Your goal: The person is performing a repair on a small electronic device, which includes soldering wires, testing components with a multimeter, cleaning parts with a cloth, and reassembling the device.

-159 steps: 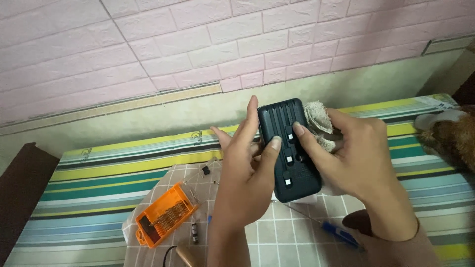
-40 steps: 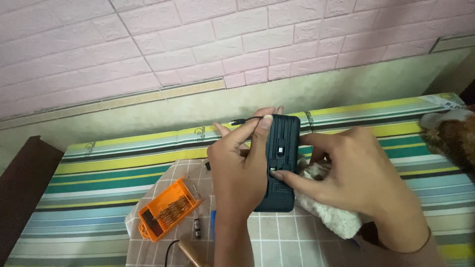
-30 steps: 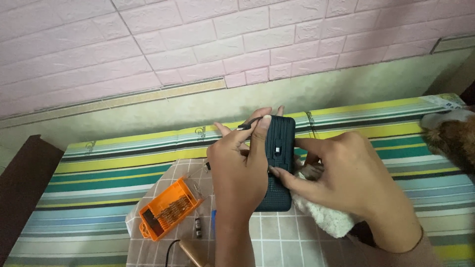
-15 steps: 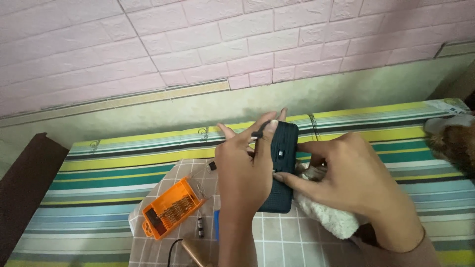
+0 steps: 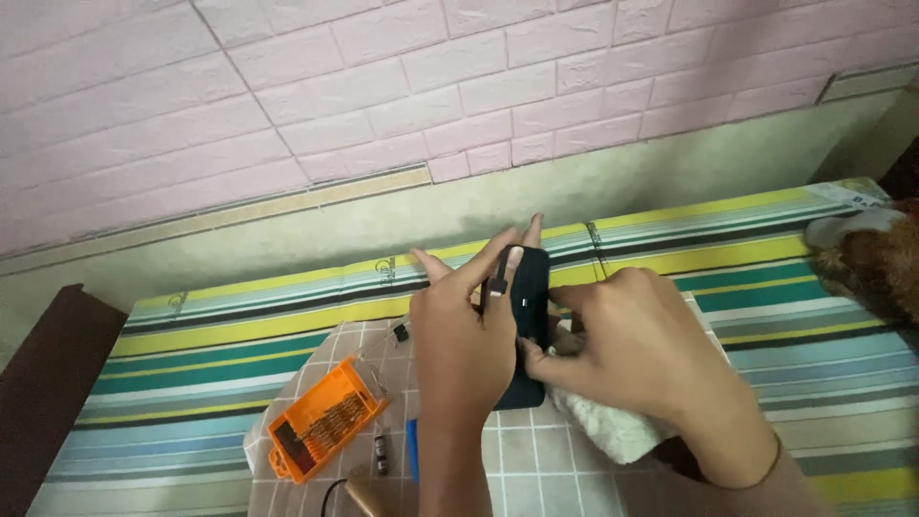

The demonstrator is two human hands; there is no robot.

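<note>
Btwn hands: power bank (image 5: 529, 316) upright, edge-on.

orange screwdriver-bit case (image 5: 324, 431) | flat, rectangular, clear lid, lying open and askew on the tiled mat (image 5: 565, 469), lower left | white printed label (image 5: 848, 194) | small strip at the striped cloth's (image 5: 239, 369) far right corner | no screens or signs

Furry thing (image 5: 866, 263) (brown) cut off.

Both hands – left hand (image 5: 459, 335), right hand (image 5: 637, 345) – grip dark device (image 5: 528, 287) above white cloth (image 5: 603, 431); orange bit case (image 5: 321, 431) nr left.
</note>
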